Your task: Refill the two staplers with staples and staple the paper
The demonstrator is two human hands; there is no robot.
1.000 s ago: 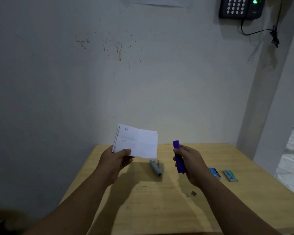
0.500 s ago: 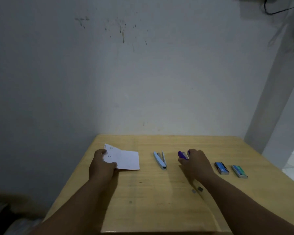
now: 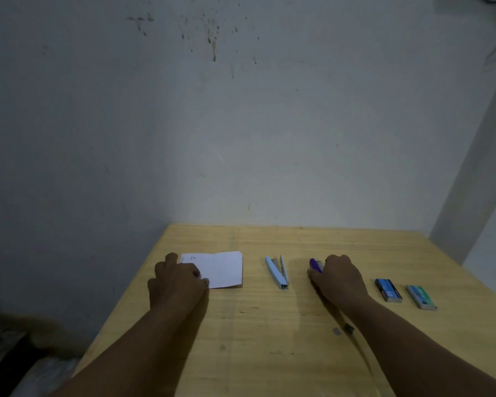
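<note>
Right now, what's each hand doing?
Left hand: rests on the folded white paper; grip cannot be told.
Right hand: curled over the purple stapler lying on the table.
</note>
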